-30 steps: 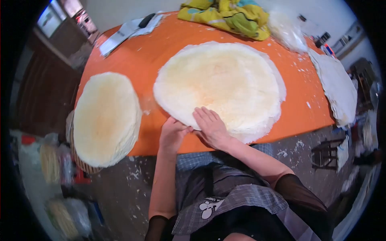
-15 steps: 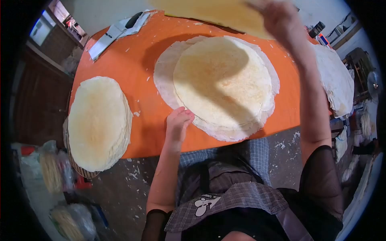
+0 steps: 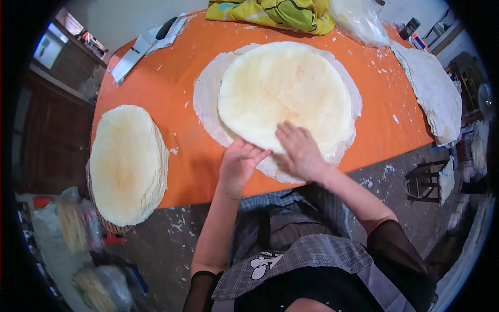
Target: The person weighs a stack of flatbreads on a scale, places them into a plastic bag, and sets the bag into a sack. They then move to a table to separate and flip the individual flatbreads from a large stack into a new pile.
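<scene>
- On the orange counter point(image 3: 171, 99), the flatbread stack point(image 3: 280, 88) lies centred; the sheet lifted a moment ago is gone, baring a smaller one.
- Left hand point(image 3: 239, 162) and right hand point(image 3: 300, 151) are back, open and flat on its near edge, gripping nothing.

Orange tabletop point(image 3: 171, 88) flecked with white crumbs — a wide flatbread stack point(image 3: 283, 88) at centre; yellow cloth point(image 3: 270, 11) and plastic bag point(image 3: 358, 21) along the far edge.

orange table point(image 3: 171, 99); pale cream flatbread stack point(image 3: 283, 93); yellow-green cloth point(image 3: 270, 13); grey plaid apron point(image 3: 306, 255).
</scene>
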The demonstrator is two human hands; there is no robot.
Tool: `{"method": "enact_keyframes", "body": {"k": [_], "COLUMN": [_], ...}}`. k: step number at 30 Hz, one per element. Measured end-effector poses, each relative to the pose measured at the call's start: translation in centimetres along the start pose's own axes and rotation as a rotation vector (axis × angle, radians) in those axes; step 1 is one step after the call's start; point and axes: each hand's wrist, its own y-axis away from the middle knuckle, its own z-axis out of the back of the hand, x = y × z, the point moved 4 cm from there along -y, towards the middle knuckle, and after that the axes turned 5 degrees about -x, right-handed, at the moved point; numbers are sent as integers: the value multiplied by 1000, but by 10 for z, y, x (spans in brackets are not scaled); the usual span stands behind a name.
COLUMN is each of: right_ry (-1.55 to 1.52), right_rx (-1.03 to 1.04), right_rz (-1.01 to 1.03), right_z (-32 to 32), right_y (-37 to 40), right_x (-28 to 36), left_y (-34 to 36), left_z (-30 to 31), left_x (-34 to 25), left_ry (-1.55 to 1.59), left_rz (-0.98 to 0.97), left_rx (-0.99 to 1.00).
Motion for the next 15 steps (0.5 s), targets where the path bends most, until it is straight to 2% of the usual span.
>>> {"method": "enact_keyframes", "body": {"k": [2, 3, 7, 9, 10, 11, 13, 15], "right_ry": [57, 36, -61, 74, 36, -44, 31, 187], "right_rx": [-89, -60, 100, -74, 8, -317, -464, -399], "right_rz": [-7, -38, -200, -217, -317, -168, -59, 62], "right_z": [3, 1, 8, 53, 99, 142, 185, 181], "right_y": [2, -1, -30, -69, -92, -106, -127, -119], "right_x": [11, 5, -38, -84, -97, -79, -62, -48], "left_y": [2, 2, 2, 14, 17, 20, 22, 17], "left_z": [-13, -19, 20, 36, 35, 32, 34, 43], "left_x": [2, 0, 2, 2, 3, 4, 10, 11], "left_ry": [-106, -106, -202, -265, -261, -254, -239, -239], "left_rz": [-86, -97, -46, -52, -46, -40, -25, -13], "left_rx": [74, 50, -355, -552, -565, -579, -585, -548]}}
